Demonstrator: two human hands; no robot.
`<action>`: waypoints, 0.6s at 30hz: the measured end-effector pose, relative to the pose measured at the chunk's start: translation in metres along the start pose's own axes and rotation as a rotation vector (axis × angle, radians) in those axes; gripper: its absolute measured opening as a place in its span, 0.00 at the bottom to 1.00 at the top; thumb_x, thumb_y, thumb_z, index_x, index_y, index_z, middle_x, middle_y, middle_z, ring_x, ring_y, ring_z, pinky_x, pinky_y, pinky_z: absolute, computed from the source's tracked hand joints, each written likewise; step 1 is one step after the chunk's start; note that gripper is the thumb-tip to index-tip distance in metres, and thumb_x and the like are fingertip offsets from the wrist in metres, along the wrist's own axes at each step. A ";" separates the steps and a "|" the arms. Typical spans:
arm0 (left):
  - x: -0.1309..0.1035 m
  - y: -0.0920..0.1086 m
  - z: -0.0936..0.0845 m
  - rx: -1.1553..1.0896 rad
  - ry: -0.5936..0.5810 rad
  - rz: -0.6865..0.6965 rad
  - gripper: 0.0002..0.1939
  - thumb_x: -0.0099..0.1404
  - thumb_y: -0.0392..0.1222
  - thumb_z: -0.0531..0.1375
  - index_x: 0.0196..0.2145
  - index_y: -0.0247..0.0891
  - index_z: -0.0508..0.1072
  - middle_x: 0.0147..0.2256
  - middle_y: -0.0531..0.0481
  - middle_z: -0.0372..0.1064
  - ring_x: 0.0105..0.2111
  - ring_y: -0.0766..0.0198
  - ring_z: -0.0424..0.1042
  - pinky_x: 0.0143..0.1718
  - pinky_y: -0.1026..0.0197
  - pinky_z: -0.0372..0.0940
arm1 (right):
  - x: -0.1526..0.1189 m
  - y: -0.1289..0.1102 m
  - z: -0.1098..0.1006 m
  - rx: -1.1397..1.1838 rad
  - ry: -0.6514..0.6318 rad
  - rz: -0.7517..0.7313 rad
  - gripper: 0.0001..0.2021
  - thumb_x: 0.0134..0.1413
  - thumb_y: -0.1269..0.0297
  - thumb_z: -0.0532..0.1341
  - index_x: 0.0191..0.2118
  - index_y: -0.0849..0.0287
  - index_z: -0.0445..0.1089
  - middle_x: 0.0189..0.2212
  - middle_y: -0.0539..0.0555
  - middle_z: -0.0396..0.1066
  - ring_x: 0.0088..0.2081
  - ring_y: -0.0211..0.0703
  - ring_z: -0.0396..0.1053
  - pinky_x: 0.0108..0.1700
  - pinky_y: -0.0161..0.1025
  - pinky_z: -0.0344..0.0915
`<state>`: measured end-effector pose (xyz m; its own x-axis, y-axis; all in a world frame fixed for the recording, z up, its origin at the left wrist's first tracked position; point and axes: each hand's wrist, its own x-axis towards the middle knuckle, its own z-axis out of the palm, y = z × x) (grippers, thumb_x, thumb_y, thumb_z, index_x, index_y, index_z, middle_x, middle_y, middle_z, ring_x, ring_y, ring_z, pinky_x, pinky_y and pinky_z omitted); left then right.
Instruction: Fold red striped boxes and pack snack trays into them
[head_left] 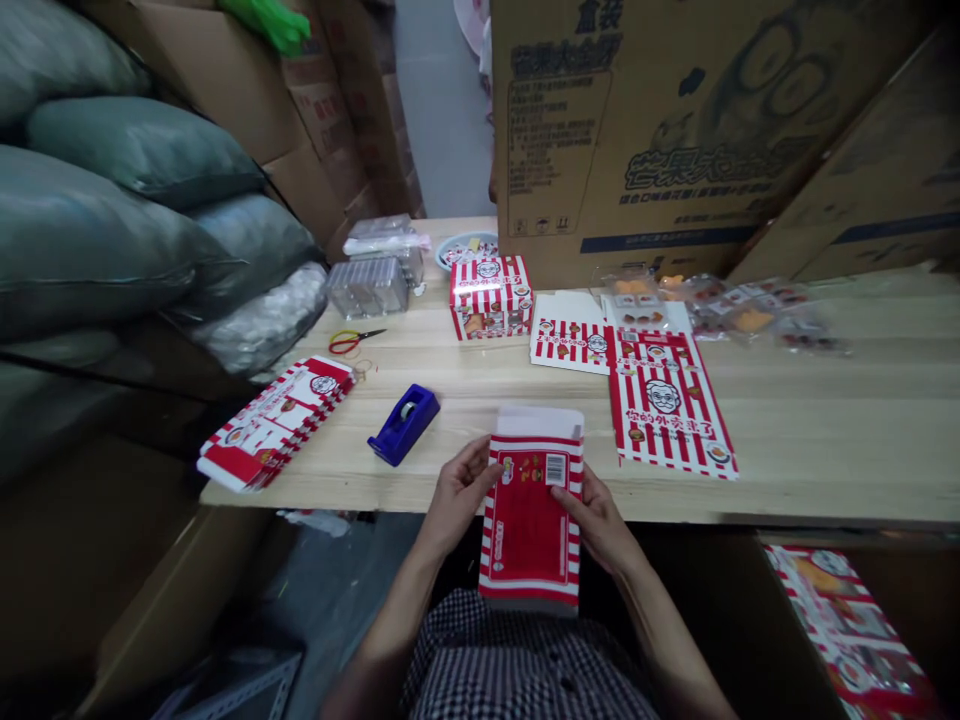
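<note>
A red and white striped cardboard box [529, 540] is held up at the table's front edge, its back panel with a barcode facing me and a pale flap raised at its far end. My left hand [463, 490] grips its left edge, thumb on the front. On the right edge, my right hand [598, 515] holds it the same way, thumb near the barcode. Beyond it lie flat striped box sheets [664, 400] and a half-covered white-flapped sheet [570, 345]. To the left sits a blue tape dispenser [405, 425].
A closed striped box [491, 298] stands mid-table beside clear plastic packs [367, 287]. Scissors [356, 340] and a stack of folded boxes [277, 420] lie left. Bagged small toys [750, 310] lie before a large carton [637, 130]. Filled sacks [105, 230] pile up left.
</note>
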<state>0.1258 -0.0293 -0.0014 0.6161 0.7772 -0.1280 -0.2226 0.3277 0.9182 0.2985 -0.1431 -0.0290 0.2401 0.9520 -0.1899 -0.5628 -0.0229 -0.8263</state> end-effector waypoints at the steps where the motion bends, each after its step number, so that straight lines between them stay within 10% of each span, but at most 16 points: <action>1: 0.003 -0.002 -0.003 -0.006 0.019 0.001 0.26 0.61 0.44 0.69 0.55 0.38 0.72 0.52 0.41 0.75 0.51 0.54 0.75 0.56 0.55 0.65 | 0.001 0.004 -0.001 -0.007 -0.016 0.012 0.22 0.56 0.60 0.69 0.56 0.50 0.67 0.53 0.55 0.75 0.52 0.52 0.74 0.57 0.53 0.68; 11: -0.012 -0.012 -0.002 0.010 0.123 0.001 0.40 0.58 0.42 0.70 0.64 0.43 0.59 0.38 0.49 0.78 0.39 0.59 0.78 0.45 0.57 0.70 | -0.014 -0.010 0.010 -0.123 0.150 -0.129 0.38 0.52 0.53 0.70 0.67 0.44 0.56 0.55 0.55 0.74 0.55 0.53 0.72 0.56 0.54 0.69; 18: -0.019 0.017 0.000 0.158 0.049 0.073 0.25 0.65 0.47 0.64 0.58 0.42 0.66 0.43 0.46 0.75 0.41 0.60 0.75 0.46 0.59 0.68 | -0.015 -0.037 0.018 -0.207 0.136 -0.211 0.26 0.55 0.57 0.69 0.60 0.46 0.67 0.57 0.56 0.71 0.55 0.53 0.72 0.55 0.51 0.69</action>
<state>0.1102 -0.0386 0.0168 0.5641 0.8224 -0.0738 -0.1413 0.1842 0.9727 0.3021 -0.1507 0.0141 0.4453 0.8934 -0.0603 -0.3199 0.0958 -0.9426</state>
